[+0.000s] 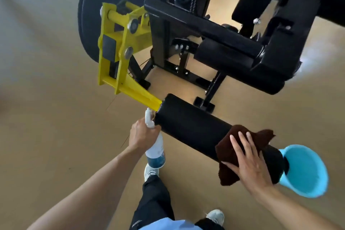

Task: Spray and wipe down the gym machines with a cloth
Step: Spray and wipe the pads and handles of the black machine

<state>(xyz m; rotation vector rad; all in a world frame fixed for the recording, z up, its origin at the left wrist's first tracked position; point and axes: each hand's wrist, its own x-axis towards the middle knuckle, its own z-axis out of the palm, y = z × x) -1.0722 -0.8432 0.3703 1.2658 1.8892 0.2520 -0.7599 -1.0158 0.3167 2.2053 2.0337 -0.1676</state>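
A black padded roller [190, 127] sticks out from the yellow lever arm [119, 58] of a black gym machine [224, 30]. My left hand [141, 134] grips the neck of a white spray bottle [155, 152] at the roller's left end, nozzle close to the pad. My right hand [249, 160] presses a dark brown cloth [228, 155] flat against the roller's right part, fingers spread and straight.
A light blue bucket [308, 172] stands on the floor under the roller's right end. The tan floor [56, 117] lies open on the left. My legs and white shoes [151, 172] are below the roller. The machine's frame and feet stand behind.
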